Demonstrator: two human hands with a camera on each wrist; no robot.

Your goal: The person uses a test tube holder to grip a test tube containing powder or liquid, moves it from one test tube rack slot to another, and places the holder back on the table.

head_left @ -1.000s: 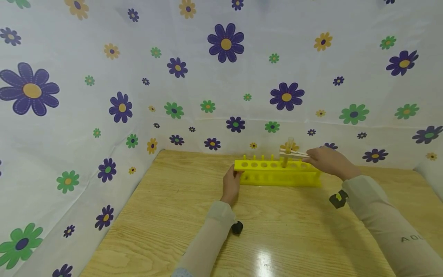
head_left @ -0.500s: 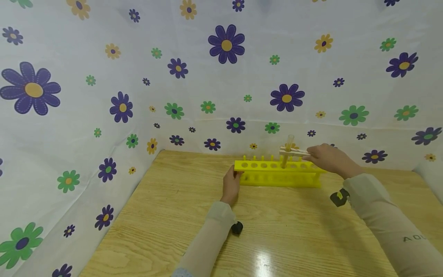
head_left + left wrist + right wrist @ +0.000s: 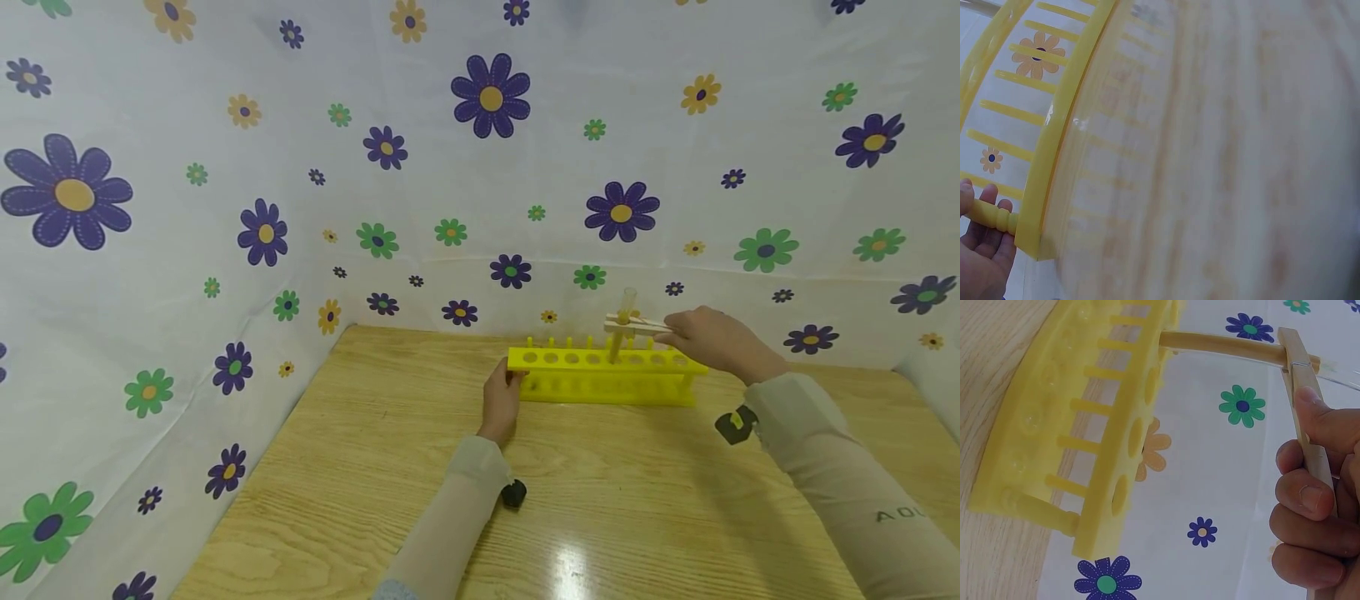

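My left hand (image 3: 501, 402) grips the left end post (image 3: 991, 215) of a yellow test tube rack (image 3: 573, 392), fingers and thumb around it. My right hand (image 3: 712, 342) holds a wooden test tube holder (image 3: 1300, 375) by its handle. The holder's jaws clamp a glass test tube (image 3: 621, 329) containing yellowish-brown liquid (image 3: 1229, 345). The tube stands nearly upright, leaning slightly, its lower end at the rack's top plate near a middle hole. Whether its tip is still inside that hole cannot be told. In the right wrist view, the clamp sits near the liquid's upper end.
The rack stands on a wood-grain table (image 3: 375, 467) near its back edge. A white cloth with printed flowers (image 3: 420, 192) hangs behind and at the left. Short yellow pegs (image 3: 551, 342) rise along the rack's rear side.
My right hand has risen slightly, lifting the holder and the test tube a little higher. The left hand and rack stay in place.
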